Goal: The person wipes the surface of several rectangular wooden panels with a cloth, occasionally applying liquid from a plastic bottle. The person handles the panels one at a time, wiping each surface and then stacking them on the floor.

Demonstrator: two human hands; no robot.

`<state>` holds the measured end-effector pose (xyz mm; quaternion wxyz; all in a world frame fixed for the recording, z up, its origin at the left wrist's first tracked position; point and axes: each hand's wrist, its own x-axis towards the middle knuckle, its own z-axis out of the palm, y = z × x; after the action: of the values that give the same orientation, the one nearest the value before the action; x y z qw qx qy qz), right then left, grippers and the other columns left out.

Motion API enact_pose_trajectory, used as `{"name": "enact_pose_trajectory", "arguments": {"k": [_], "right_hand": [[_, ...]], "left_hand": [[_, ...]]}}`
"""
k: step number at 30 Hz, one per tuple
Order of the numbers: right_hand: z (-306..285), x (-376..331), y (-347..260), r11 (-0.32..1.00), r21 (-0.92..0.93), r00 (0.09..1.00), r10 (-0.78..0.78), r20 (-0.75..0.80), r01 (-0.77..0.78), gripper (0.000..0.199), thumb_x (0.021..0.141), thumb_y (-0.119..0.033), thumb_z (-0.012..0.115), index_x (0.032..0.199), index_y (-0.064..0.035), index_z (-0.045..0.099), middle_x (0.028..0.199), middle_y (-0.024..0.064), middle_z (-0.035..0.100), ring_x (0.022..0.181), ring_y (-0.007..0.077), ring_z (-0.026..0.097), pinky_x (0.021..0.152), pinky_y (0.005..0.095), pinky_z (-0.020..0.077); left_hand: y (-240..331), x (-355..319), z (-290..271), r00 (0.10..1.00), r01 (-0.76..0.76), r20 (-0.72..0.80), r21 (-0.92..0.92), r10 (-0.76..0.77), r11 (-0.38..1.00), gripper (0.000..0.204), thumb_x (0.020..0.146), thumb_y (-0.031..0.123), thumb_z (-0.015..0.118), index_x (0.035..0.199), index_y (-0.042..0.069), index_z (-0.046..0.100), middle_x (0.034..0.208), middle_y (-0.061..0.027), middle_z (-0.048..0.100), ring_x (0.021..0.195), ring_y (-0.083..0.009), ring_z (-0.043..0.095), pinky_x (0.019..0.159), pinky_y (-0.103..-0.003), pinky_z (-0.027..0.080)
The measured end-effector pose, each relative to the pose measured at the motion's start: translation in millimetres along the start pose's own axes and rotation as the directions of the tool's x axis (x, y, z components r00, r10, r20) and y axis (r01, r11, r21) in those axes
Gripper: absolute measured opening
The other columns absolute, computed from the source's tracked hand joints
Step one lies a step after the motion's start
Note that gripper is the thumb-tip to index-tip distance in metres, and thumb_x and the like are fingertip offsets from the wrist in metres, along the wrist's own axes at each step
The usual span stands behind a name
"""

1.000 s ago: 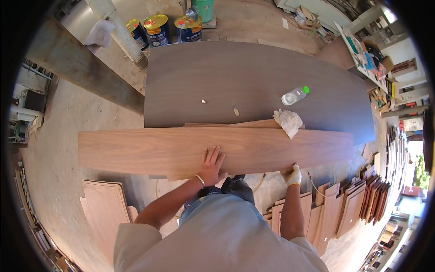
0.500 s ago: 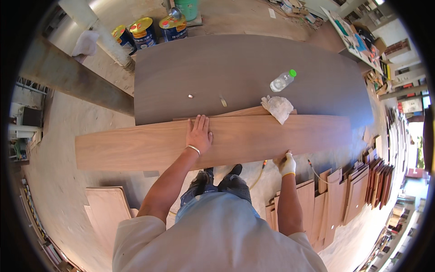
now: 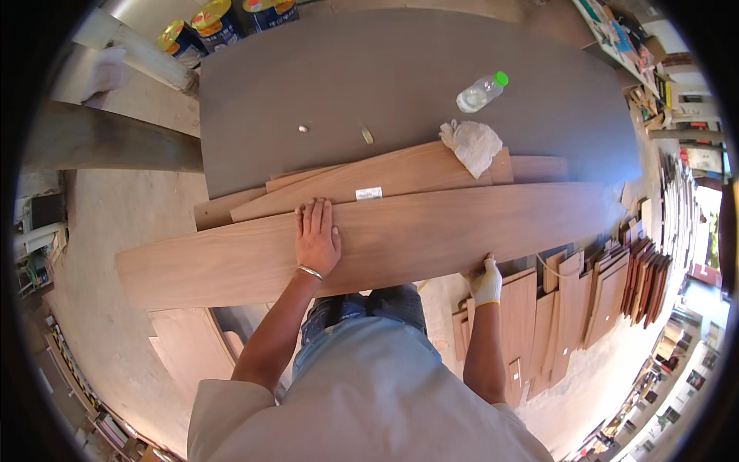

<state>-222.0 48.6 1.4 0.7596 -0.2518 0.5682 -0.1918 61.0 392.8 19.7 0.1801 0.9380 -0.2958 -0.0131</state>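
A long wooden board (image 3: 431, 231) with a smooth brown grain spans the near side of the table (image 3: 346, 69), its left end reaching past the table. My bare left hand (image 3: 317, 250), a bracelet at its wrist, lies flat on the board with the fingertips at the far edge. On the near edge, right of the middle, my gloved right hand (image 3: 486, 283) grips the board; its fingers beneath are partly hidden. Just beyond lie several other wooden boards (image 3: 408, 168), one with a small white label (image 3: 369, 194). A crumpled white cloth (image 3: 472, 146) rests on them.
A clear bottle (image 3: 479, 94) with a green cap lies on the dark table, near two small objects (image 3: 366, 135). Several wooden panels (image 3: 519, 316) lean at the lower right, others (image 3: 185, 339) at the lower left. Paint cans (image 3: 215, 23) and a pillar (image 3: 115, 138) stand left.
The long board has moved toward me and tilted, its left end nearer. More of the boards beyond it and the white label now show. Both hands keep their places on it.
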Motion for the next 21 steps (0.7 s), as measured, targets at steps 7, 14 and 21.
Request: {"name": "enact_pose_trajectory", "arguments": {"k": [7,14,21], "right_hand": [[-2.8,7.2,-7.6,0.983,-0.171,0.992,-0.087,-0.096,0.07,0.034,0.101,-0.021,0.059,0.134,-0.0121,0.057,0.135,0.011,0.06,0.115,0.0336,0.061,0.089,0.0545,0.0578],[98.5,-1.6,-15.9,-0.333,-0.861,0.479,-0.725,0.495,0.385,0.07,0.077,-0.001,0.069,0.145,0.0024,0.052,0.151,0.0246,0.05,0.144,0.0438,0.041,0.117,0.0523,0.0375],[152.0,21.8,2.4,-0.587,-0.578,0.423,-0.395,0.816,0.566,0.066,0.08,-0.007,0.061,0.145,0.0019,0.053,0.153,0.0298,0.046,0.141,0.0536,0.04,0.121,0.0662,0.0221]], "left_hand": [[-11.8,-17.3,-6.1,0.993,0.11,-0.051,-0.01,-0.11,0.994,0.065,0.091,0.02,0.059,0.152,0.0,0.045,0.164,-0.0217,0.037,0.154,-0.0446,0.028,0.126,-0.062,0.014],[-27.2,-33.4,-1.6,0.962,0.257,-0.121,0.082,-0.246,0.963,0.059,0.097,0.024,0.052,0.151,0.003,0.047,0.162,-0.0245,0.04,0.15,-0.0483,0.032,0.124,-0.064,0.016],[-26.9,-29.2,-1.8,0.962,0.256,-0.127,0.115,-0.241,0.96,0.057,0.097,0.024,0.051,0.151,0.003,0.051,0.16,-0.0228,0.043,0.149,-0.0462,0.035,0.123,-0.061,0.02]]}}
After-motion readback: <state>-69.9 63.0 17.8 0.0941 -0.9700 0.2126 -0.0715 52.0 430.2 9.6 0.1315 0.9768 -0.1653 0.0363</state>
